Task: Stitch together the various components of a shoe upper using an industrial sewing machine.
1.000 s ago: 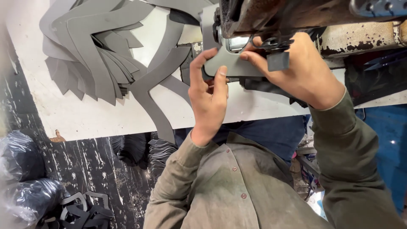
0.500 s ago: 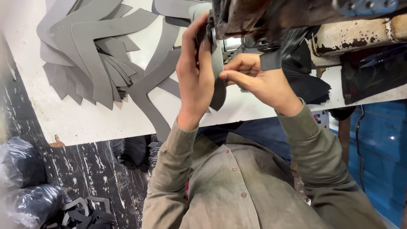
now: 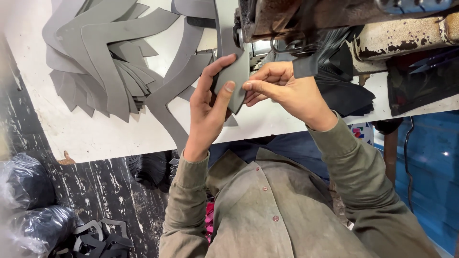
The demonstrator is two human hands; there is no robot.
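Note:
My left hand (image 3: pixel 208 107) grips a grey cut piece of sheet material (image 3: pixel 234 76), thumb and fingers pinching its lower edge. My right hand (image 3: pixel 287 91) pinches the same piece from the right, fingertips meeting the left thumb. The piece runs up under the rusty head of a sewing machine (image 3: pixel 306 19). A small dark strip (image 3: pixel 306 67) hangs just above my right hand. Both sleeves are olive green.
A fan of grey cut pieces (image 3: pixel 105 67) lies on the white table (image 3: pixel 95 134) at the left. Dark pieces (image 3: pixel 349 91) are stacked right of the machine. Black bags (image 3: pixel 28 205) and scraps (image 3: pixel 100 239) lie on the floor at the left.
The grey piece has turned from flat to upright and slid further under the machine head. My hands have drawn together around its lower edge.

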